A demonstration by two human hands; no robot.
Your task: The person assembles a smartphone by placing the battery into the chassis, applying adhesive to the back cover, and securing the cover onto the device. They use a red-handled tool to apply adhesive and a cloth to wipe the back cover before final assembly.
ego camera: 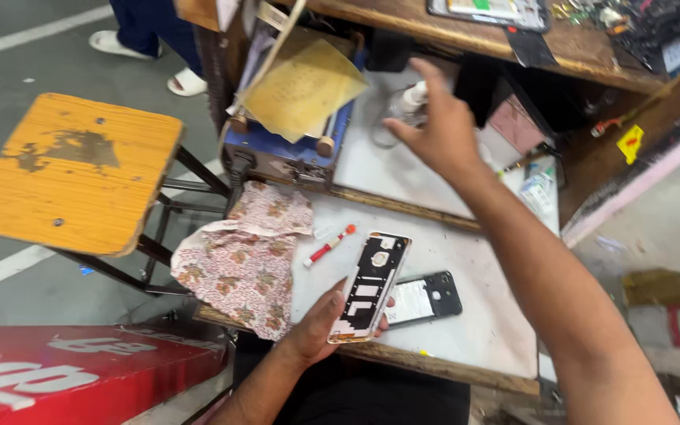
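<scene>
Orange stool (76, 169) left of bench (466, 330); floral cloth (245, 256) over its edge, red-white pen (329, 245) beside, black phone (426, 299) flat.

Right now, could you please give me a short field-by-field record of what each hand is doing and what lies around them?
left hand: holds an opened phone body, inner side up, at the near edge of the white work surface
right hand: reaching toward a small clear bottle; contact cannot be told
beside phone body: a dark phone part lying flat
left of it: a red and white tool and a floral cloth
farther left: an orange wooden stool
</scene>
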